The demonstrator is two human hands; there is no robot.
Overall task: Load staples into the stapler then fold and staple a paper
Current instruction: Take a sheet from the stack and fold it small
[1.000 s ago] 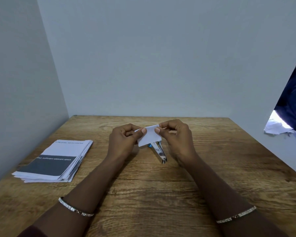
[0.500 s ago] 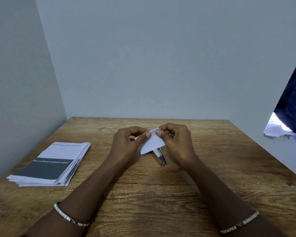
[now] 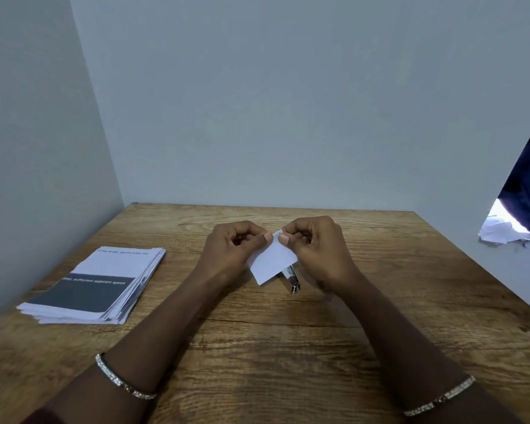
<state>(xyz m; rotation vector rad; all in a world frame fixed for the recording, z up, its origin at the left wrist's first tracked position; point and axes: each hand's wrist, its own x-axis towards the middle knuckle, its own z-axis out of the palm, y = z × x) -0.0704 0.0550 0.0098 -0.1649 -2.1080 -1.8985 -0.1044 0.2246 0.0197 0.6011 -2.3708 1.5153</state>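
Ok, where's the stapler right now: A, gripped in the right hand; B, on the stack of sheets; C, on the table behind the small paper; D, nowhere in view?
C: the stapler lies on the table, partly hidden by the paper that the left hand and right hand pinch.

A plain office-like desk nook. A wood-grain table [image 3: 380,301] sits boxed in by bare pale walls [image 3: 257,102]. A stack of printed sheets [image 3: 95,286] lies on its left side.
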